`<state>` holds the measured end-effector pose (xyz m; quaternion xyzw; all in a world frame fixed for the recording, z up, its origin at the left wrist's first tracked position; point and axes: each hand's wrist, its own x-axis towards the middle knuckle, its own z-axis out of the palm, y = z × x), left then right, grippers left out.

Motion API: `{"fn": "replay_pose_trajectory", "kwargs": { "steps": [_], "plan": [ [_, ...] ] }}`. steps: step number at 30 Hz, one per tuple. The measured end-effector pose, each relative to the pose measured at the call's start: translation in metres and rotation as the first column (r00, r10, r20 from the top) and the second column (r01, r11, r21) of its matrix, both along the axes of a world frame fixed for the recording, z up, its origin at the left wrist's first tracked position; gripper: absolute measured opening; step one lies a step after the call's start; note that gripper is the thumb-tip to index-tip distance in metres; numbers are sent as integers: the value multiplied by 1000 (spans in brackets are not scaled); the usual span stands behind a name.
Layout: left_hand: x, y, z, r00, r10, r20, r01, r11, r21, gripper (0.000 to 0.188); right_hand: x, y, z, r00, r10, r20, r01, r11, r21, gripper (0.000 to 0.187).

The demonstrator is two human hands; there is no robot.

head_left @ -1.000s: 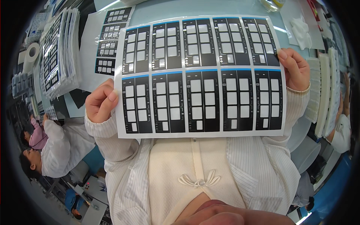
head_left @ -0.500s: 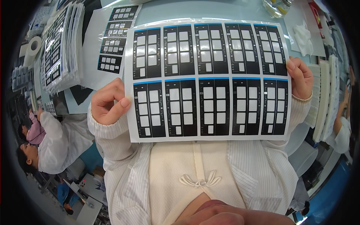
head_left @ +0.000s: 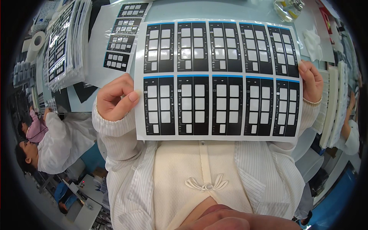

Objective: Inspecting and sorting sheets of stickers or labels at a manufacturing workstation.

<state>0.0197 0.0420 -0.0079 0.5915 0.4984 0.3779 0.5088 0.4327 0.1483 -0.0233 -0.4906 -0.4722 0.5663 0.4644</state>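
Observation:
A white sheet of printed black labels is held up flat in front of my chest. Its panels stand in two rows, each with a blue strip on top and several pale rectangular windows. My left hand pinches the sheet's left edge between thumb and bent fingers. At the opposite edge my right hand grips it near mid-height, the thumb on the front and the other fingers partly hidden behind. Light glints on the upper row.
A thick stack of similar sheets in clear plastic lies at the left, beside another label sheet. A white roll, a glass jar and a crumpled white tissue are around. Co-workers in white sit to the left.
The label sheet has shifted slightly right and up in view, with both hands still gripping its side edges. Reflections on its panels have changed.

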Motion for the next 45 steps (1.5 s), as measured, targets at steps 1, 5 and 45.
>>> {"fn": "replay_pose_trajectory", "kwargs": {
  "steps": [1,5,45],
  "plan": [
    [0,0,0,1000,4,-3,-4,1000,0,17,0,1,0,1000,4,-3,-4,1000,0,11],
    [1,1,-2,999,39,29,-38,998,-51,19,4,3,-1,999,-46,15,46,997,-54,10],
    [-2,5,-5,996,89,19,-88,993,-80,21,-12,2,-4,996,16,86,-13,999,-30,21]
  ]
}}
